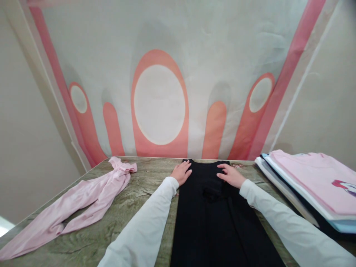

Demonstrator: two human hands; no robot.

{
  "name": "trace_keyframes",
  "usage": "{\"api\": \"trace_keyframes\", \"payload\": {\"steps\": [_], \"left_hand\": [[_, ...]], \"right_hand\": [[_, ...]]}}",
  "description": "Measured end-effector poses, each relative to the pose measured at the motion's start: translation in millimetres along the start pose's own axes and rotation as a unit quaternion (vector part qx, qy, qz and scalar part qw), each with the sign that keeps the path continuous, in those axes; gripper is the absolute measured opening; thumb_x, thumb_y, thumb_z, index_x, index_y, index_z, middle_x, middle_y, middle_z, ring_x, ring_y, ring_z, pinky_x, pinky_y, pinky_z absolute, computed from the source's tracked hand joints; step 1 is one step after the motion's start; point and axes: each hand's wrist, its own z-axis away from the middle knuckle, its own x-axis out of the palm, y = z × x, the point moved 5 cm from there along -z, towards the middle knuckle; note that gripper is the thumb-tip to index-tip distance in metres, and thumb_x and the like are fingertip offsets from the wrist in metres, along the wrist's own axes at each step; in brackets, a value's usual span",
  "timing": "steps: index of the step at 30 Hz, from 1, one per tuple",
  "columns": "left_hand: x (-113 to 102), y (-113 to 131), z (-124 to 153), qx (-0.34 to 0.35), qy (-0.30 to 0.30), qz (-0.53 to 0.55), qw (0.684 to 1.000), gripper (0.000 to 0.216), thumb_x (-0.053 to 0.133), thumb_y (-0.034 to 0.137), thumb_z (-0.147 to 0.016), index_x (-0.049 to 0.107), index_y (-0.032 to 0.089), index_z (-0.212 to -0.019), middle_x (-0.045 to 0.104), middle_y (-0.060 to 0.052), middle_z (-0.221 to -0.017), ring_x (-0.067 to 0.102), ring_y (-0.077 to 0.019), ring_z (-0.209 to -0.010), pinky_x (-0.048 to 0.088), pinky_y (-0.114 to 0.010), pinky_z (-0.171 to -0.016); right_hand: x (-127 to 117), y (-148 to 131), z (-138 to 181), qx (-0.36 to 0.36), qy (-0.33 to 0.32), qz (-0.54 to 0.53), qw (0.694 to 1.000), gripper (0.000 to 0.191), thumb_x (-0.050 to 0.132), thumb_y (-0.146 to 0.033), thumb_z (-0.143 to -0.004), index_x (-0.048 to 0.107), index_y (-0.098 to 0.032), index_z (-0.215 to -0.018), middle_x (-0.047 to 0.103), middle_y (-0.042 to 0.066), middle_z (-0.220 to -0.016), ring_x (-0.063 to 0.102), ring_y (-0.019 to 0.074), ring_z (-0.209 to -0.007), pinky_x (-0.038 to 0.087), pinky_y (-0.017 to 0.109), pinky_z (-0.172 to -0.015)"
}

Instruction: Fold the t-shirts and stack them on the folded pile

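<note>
A black sleeveless garment lies flat and lengthwise on the wooden table, its neckline toward the far edge. My left hand rests open and flat on the garment's upper left shoulder area. My right hand lies open and flat on the upper right shoulder area. Both arms wear white long sleeves.
A pink garment lies crumpled and stretched across the table's left side. A stack of folded clothes, pink on top, sits at the right edge. A wall with coral and white ovals stands right behind the table.
</note>
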Motion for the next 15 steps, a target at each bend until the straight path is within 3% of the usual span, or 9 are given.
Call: {"api": "trace_keyframes", "payload": {"steps": [3, 8, 12, 15], "left_hand": [[7.7, 3.0, 1.9, -0.005, -0.055, -0.048, 0.997, 0.056, 0.022, 0.054, -0.087, 0.028, 0.025, -0.134, 0.024, -0.003, -0.142, 0.021, -0.0214, -0.129, 0.019, -0.045, -0.103], [10.8, 2.7, 1.4, -0.028, -0.069, -0.082, 0.994, 0.063, 0.020, 0.063, -0.082, 0.028, 0.028, -0.134, 0.023, -0.003, -0.143, 0.020, -0.0248, -0.129, 0.017, -0.045, -0.103], [8.8, -1.3, -1.7, -0.054, -0.050, -0.071, 0.995, 0.064, 0.026, 0.064, -0.080, 0.033, 0.028, -0.132, 0.027, -0.005, -0.141, 0.024, -0.0267, -0.128, 0.017, -0.046, -0.102], [-3.5, -0.8, -5.0, -0.072, 0.015, -0.054, 0.996, 0.057, 0.034, 0.057, -0.082, 0.040, 0.023, -0.127, 0.034, -0.009, -0.136, 0.026, -0.0268, -0.126, 0.019, -0.046, -0.101]], "right_hand": [[-5.0, -0.4, -1.9, 0.010, -0.026, -0.027, 0.999, 0.038, 0.057, -0.025, -0.070, 0.049, -0.017, -0.106, 0.058, 0.007, -0.090, 0.057, 0.0148, -0.075, 0.046, 0.024, -0.057], [-9.8, 2.6, -2.6, 0.026, -0.042, -0.023, 0.999, 0.032, 0.055, -0.024, -0.070, 0.051, -0.016, -0.102, 0.058, 0.006, -0.088, 0.054, 0.0098, -0.059, 0.043, 0.022, -0.049], [-5.7, 4.0, 0.9, -0.002, -0.038, 0.046, 0.998, 0.029, 0.056, -0.023, -0.069, 0.055, -0.015, -0.097, 0.057, 0.002, -0.075, 0.051, 0.0097, -0.056, 0.043, 0.023, -0.053], [-7.1, 0.8, 2.1, -0.032, -0.016, 0.111, 0.993, 0.031, 0.057, -0.022, -0.068, 0.056, -0.017, -0.098, 0.056, 0.001, -0.072, 0.051, 0.0110, -0.059, 0.042, 0.025, -0.058]]}}
